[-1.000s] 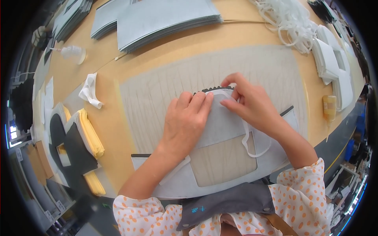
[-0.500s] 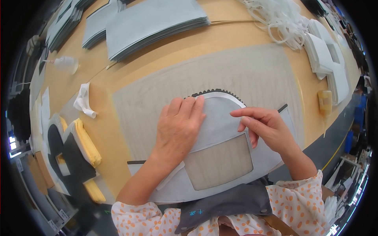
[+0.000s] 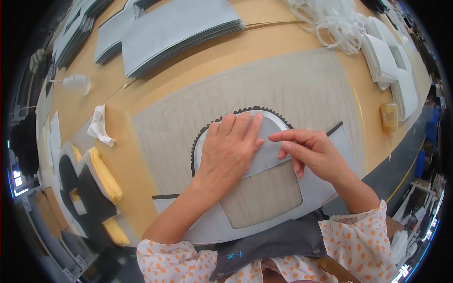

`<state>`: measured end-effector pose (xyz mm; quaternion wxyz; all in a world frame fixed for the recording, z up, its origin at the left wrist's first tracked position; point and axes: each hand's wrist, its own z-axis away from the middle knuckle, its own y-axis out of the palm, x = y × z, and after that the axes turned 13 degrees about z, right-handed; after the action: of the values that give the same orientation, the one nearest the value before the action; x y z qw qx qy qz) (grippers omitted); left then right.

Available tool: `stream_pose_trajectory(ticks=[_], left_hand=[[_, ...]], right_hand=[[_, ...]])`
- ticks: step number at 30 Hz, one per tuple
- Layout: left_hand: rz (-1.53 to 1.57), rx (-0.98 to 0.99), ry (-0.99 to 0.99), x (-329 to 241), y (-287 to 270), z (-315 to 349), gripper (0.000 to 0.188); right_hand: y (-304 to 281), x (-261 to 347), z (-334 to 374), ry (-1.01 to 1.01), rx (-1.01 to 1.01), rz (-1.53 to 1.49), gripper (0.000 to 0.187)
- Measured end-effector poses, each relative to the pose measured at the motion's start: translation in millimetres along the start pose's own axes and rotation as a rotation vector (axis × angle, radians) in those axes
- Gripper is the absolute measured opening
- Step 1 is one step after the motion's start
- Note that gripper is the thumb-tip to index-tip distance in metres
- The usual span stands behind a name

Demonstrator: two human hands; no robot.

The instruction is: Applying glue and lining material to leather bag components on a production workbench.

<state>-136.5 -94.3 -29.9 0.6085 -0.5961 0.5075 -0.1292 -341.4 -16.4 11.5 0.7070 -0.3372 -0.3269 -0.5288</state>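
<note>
A pale grey-blue sheet piece [image 3: 264, 227] with a rectangular cut-out lies in front of me on the table. Its rounded top carries a dark notched edge [image 3: 257, 109] and, just inside that, a white curved strip [image 3: 277, 120]. My left hand [image 3: 230, 148] rests flat on the rounded part, fingertips on the strip near the top of the curve. Over the right side of this part is my right hand [image 3: 311, 153], index finger stretched out, thumb apart and the other fingers loosely bent. Nothing shows between its fingers; whether it touches the sheet I cannot tell.
Stacks of grey-blue sheets [image 3: 181, 35] lie at the back left. White strips [image 3: 325, 23] are heaped at the back right, near stacked white pieces [image 3: 384, 59]. Two bottles, one clear [image 3: 77, 84] and one yellowish [image 3: 389, 118], flank the grey mat [image 3: 283, 78]. Black and yellow pieces [image 3: 104, 174] lie left.
My left hand has slid to the right along the curved top, uncovering the notched edge on the left. My right hand has shifted slightly left.
</note>
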Motion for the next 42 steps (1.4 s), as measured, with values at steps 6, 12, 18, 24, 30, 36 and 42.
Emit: stream_pose_trajectory(ticks=[6,12,18,24,30,36,42], left_hand=[[0.003,0.026,-0.025,-2,-1,-2,0.044],[-0.015,0.057,-0.046,-1,0,0,0.043],[-0.015,0.06,-0.044,-3,0,-2,0.043],[-0.028,0.076,-0.041,-5,-1,-5,0.041],[-0.026,0.102,-0.046,-7,-3,-6,0.041],[-0.014,0.046,0.071,-5,8,-7,0.046],[-0.007,0.077,0.214,-11,14,-11,0.047]], right_hand=[[0,-2,3,-0.004,0.028,-0.017,0.031],[3,-1,24,-0.01,-0.001,-0.016,0.034],[-1,-6,47,-0.091,-0.029,0.167,0.033],[2,-13,55,-0.112,-0.046,0.213,0.03],[2,-21,50,-0.044,-0.039,0.166,0.029],[3,-25,47,-0.044,-0.064,0.142,0.028],[4,-29,46,-0.062,-0.081,0.142,0.028]])
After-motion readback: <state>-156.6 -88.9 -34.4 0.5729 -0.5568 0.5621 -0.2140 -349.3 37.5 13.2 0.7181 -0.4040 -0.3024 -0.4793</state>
